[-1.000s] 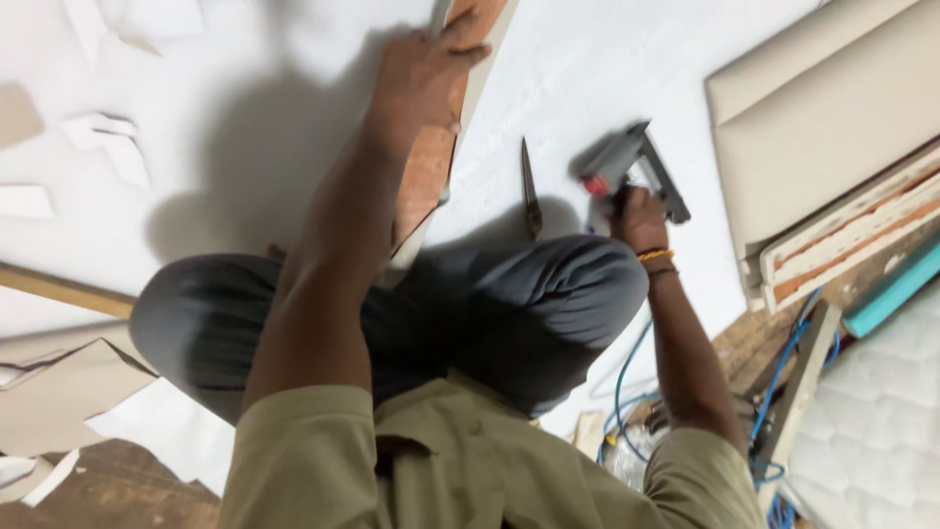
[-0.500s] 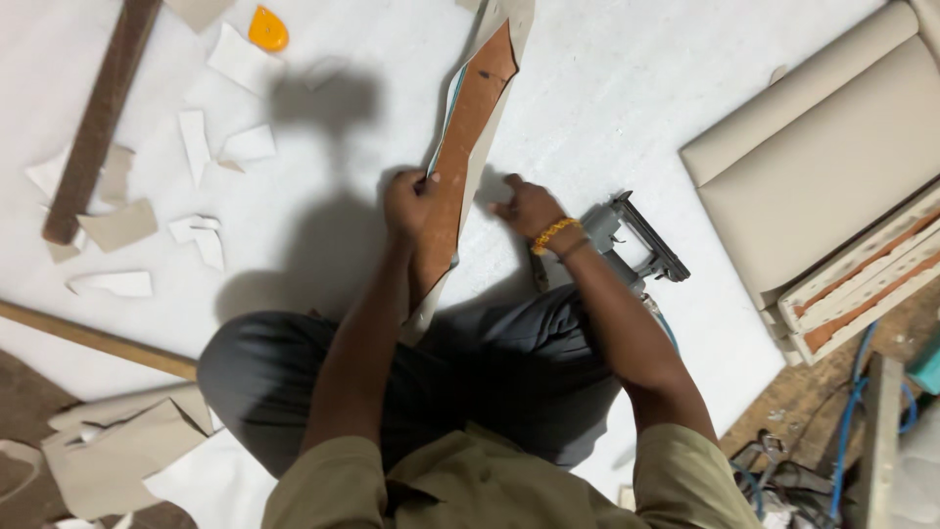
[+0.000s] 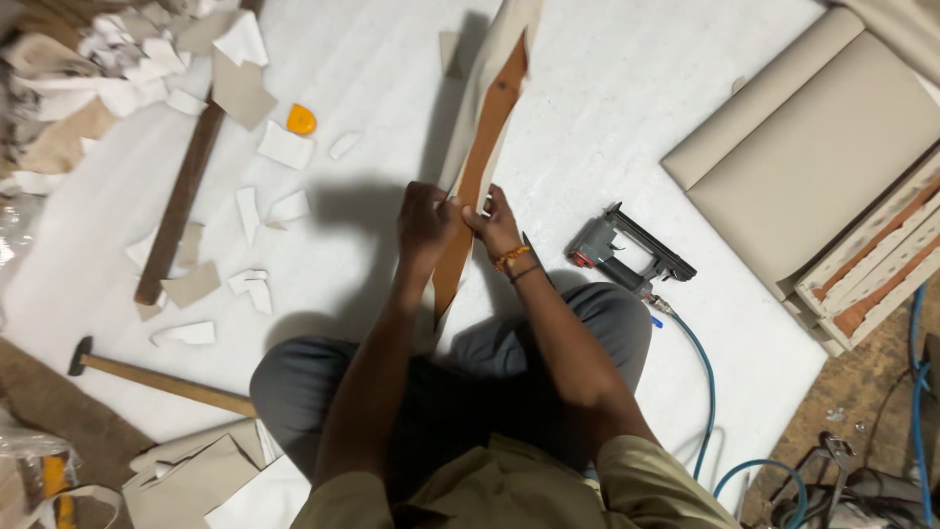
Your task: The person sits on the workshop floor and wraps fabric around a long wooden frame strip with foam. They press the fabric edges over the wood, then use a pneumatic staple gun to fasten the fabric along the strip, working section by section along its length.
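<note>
A long brown strip (image 3: 480, 167), edged with beige fabric, was gripped by the fingers of both the left hand (image 3: 426, 220) and right hand (image 3: 494, 223) above white floor sheeting (image 3: 392, 78); a pneumatic stapler (image 3: 627, 257) lay nearby.

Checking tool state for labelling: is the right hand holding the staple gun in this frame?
No. The staple gun lies on the white sheet, apart from the right hand, which grips the long brown strip together with the left hand.

Bright overhead light, soft shadow on the white sheet (image 3: 627, 118), sharp centre, dimmer corners.
</note>
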Available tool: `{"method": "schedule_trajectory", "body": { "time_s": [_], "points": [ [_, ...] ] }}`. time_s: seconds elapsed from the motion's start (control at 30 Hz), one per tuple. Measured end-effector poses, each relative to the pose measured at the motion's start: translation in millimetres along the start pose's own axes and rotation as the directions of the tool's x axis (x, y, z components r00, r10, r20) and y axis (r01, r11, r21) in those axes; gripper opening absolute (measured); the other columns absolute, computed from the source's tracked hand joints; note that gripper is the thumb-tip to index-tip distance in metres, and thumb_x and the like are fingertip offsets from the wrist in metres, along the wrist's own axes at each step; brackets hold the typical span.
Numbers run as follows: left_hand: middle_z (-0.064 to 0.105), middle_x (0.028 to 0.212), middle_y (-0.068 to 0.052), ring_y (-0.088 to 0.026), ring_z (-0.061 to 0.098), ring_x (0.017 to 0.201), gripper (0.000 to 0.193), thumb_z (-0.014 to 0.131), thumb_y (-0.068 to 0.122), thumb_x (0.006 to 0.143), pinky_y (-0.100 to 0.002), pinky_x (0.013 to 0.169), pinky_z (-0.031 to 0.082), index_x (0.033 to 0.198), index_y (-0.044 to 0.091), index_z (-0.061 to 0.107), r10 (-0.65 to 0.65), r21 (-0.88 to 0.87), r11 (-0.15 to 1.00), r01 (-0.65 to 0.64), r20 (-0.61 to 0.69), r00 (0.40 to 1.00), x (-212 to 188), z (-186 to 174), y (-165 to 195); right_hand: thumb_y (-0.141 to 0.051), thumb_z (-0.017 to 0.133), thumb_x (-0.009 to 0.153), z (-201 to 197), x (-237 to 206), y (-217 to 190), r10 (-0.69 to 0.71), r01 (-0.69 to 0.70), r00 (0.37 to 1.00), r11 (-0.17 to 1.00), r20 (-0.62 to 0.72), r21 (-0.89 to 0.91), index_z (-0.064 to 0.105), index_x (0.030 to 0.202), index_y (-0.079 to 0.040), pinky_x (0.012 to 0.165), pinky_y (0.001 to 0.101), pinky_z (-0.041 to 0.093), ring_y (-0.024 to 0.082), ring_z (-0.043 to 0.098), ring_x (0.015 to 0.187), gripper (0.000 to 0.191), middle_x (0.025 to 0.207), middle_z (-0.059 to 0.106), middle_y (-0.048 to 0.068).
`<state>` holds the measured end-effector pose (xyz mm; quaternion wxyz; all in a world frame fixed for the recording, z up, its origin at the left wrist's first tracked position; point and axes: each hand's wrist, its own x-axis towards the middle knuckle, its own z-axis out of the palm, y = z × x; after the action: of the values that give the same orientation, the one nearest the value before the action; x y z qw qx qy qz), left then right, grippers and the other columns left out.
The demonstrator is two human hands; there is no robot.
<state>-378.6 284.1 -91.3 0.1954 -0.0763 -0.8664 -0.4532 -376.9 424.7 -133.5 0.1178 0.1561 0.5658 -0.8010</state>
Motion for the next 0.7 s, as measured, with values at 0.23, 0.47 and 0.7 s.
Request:
{"method": "schedule_trajectory", "body": {
  "time_s": [0.23, 0.47, 0.7],
  "points": [
    [0.068, 0.111, -0.011, -0.020, 0.066, 0.098, 0.044, 0.059, 0.027, 0.105, -0.039, 0.084, 0.058, 0.137, -0.003, 0.058, -0.111, -0.590, 0.768, 0.250, 0.262, 0.959, -9, -80, 75, 0.000, 0.072, 0.094, -27, -97, -56, -0.394, 0.126, 0.814, 0.837, 0.427, 0.533, 0.030, 0.159, -0.005, 0.096, 0.0360, 0.057, 0.022, 0.067, 0.113, 0.078, 0.133, 0.064, 0.014],
    [0.027, 0.171, -0.019, -0.030, 0.026, 0.158, 0.073, 0.023, 0.051, 0.113, -0.040, 0.128, 0.021, 0.164, -0.001, 0.022, 0.152, -0.740, 0.643, 0.198, 0.377, 0.914, -70, -73, 113, -0.004, 0.074, 0.095, -22, -176, -28, -0.374, 0.065, 0.753, 0.861, 0.541, 0.504, 0.028, 0.162, -0.004, 0.103, 0.0344, 0.053, 0.019, 0.063, 0.123, 0.082, 0.141, 0.060, 0.010],
    [0.009, 0.177, -0.016, -0.028, 0.007, 0.165, 0.082, 0.030, 0.058, 0.112, -0.039, 0.133, 0.011, 0.167, 0.001, 0.009, 0.360, -0.718, 0.696, -0.007, 0.341, 0.868, -77, -116, 160, -0.004, 0.069, 0.098, -3, -233, -31, -0.428, 0.173, 0.758, 0.859, 0.492, 0.481, 0.022, 0.165, -0.009, 0.094, 0.0319, 0.051, 0.016, 0.062, 0.116, 0.082, 0.145, 0.057, 0.009]
  ]
}}
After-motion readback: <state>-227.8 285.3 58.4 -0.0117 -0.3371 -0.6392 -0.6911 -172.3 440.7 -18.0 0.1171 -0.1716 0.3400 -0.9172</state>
